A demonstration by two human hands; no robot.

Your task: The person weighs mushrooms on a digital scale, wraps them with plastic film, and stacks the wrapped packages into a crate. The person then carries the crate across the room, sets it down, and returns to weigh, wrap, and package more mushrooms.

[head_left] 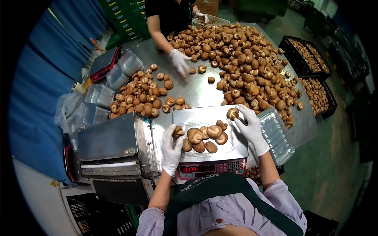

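My left hand (171, 153), in a white glove, is closed on a brown mushroom (178, 132) at the left edge of the scale's plate. In my right hand (252, 131), also gloved, another mushroom (232, 114) is pinched between the fingers at the plate's far right corner. Between my hands, several mushrooms (195, 136) lie in a clear plastic tray on the metal scale (208, 113). The scale's red display (189, 169) appears to read 0.175.
A large mushroom heap (248, 67) covers the table's far right, with a smaller pile (138, 96) at left. Empty clear trays (98, 95) stand left; another tray (275, 135) is at right. A wrapping machine (108, 137) flanks the scale. Across the table, a co-worker's gloved hand (181, 63) reaches over.
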